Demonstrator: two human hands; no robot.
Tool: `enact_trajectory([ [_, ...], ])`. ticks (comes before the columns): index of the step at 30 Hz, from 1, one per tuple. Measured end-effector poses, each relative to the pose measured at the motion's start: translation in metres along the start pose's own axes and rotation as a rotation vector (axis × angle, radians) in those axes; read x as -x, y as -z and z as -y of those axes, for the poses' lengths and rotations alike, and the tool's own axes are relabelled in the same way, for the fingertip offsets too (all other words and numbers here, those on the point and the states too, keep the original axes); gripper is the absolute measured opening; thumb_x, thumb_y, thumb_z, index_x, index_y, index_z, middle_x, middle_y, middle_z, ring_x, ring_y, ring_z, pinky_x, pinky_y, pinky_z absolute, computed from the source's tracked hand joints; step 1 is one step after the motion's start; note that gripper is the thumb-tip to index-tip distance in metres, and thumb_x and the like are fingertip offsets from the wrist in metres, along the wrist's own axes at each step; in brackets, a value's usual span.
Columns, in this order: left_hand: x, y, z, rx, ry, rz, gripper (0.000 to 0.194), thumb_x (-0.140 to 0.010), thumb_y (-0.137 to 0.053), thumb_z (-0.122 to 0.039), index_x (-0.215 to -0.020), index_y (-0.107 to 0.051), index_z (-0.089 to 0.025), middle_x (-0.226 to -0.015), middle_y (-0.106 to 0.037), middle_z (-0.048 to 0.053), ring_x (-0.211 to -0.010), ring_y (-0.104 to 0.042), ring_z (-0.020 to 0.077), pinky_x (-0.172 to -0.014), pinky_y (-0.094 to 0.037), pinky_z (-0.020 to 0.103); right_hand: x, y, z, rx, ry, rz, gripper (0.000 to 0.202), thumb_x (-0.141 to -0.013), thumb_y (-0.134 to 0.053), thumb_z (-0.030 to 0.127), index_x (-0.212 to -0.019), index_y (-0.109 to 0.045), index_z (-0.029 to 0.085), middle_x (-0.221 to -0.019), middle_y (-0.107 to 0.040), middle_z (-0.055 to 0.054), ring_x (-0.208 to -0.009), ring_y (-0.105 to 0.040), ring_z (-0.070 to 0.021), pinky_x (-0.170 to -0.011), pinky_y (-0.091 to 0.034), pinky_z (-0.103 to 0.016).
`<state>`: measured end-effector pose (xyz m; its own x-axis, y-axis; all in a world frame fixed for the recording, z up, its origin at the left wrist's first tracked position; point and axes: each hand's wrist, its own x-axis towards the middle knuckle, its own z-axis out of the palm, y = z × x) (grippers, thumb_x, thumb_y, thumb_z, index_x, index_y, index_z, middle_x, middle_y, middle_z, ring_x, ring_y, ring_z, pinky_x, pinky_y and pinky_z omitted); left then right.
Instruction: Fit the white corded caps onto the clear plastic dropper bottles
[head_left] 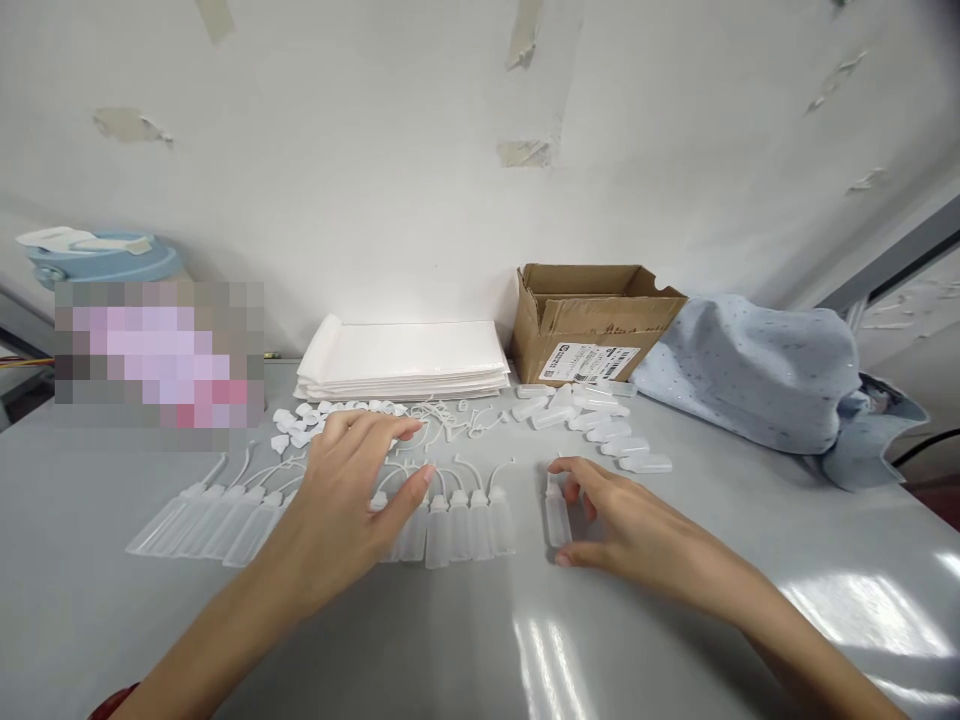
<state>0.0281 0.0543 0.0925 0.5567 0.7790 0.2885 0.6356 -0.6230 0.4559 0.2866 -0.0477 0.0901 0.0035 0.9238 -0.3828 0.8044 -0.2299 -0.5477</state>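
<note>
Fingers of the right hand [626, 515] pinch a translucent squeeze bottle [556, 518] end to end; the left hand [341, 490], spread open, could scatter the bottle row [480, 527] by dipping.

Bare left hand [341, 490], bare right hand [619, 515], slim tapering fingers [381, 432], slender wrists [300, 568], left forearm [225, 620] uncovered up to a dark red rounded edge [114, 698], sleeve or band unclear, right forearm [780, 615] uncovered as far as it shows, smooth in outline
</note>
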Motion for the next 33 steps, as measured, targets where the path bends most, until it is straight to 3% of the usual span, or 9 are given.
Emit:
enact_trajectory([
  [8, 0.003, 0.003, 0.0, -0.048, -0.007, -0.048, 0.028, -0.087, -0.049, -0.042, -0.109, -0.052, -0.024, -0.104, -0.059, 0.004, -0.104, -0.045, 0.0268, -0.085, -0.041, 0.044, 0.001, -0.001, 0.004, 0.051, 0.024, -0.07, 0.054, -0.071, -0.066, 0.023, -0.12, -0.043, 0.025, -0.115, -0.054, -0.007, -0.099, -0.057, -0.0238, -0.084, -0.046, -0.037],
  [13, 0.003, 0.003, -0.002, -0.058, -0.012, -0.058, 0.028, -0.087, -0.05, -0.042, -0.108, -0.052, -0.024, -0.103, -0.059, 0.004, -0.104, -0.045, 0.0267, -0.087, -0.04, 0.044, -0.001, -0.003, 0.003, 0.079, 0.081, -0.099, 0.064, -0.07, -0.067, 0.021, -0.128, -0.039, 0.027, -0.127, -0.049, -0.006, -0.112, -0.051, -0.0252, -0.093, -0.043, -0.04],
  [22, 0.003, 0.001, -0.002, -0.061, 0.006, -0.08, 0.026, -0.087, -0.05, -0.041, -0.107, -0.053, -0.024, -0.102, -0.06, 0.004, -0.104, -0.045, 0.0271, -0.088, -0.04, 0.046, -0.003, -0.003, 0.001, 0.089, 0.101, -0.075, 0.065, -0.071, -0.065, 0.019, -0.129, -0.039, 0.029, -0.123, -0.052, -0.004, -0.111, -0.051, -0.0239, -0.094, -0.043, -0.041],
  [33, 0.005, -0.001, -0.004, -0.047, 0.084, -0.102, 0.042, -0.087, -0.049, -0.038, -0.127, -0.04, -0.027, -0.107, -0.058, 0.004, -0.105, -0.046, 0.0278, -0.089, -0.041, 0.046, -0.004, -0.017, 0.01, -0.069, 0.196, -0.068, 0.061, -0.072, -0.069, 0.026, -0.126, -0.041, 0.03, -0.119, -0.052, -0.003, -0.107, -0.053, -0.0206, -0.093, -0.043, -0.037],
])
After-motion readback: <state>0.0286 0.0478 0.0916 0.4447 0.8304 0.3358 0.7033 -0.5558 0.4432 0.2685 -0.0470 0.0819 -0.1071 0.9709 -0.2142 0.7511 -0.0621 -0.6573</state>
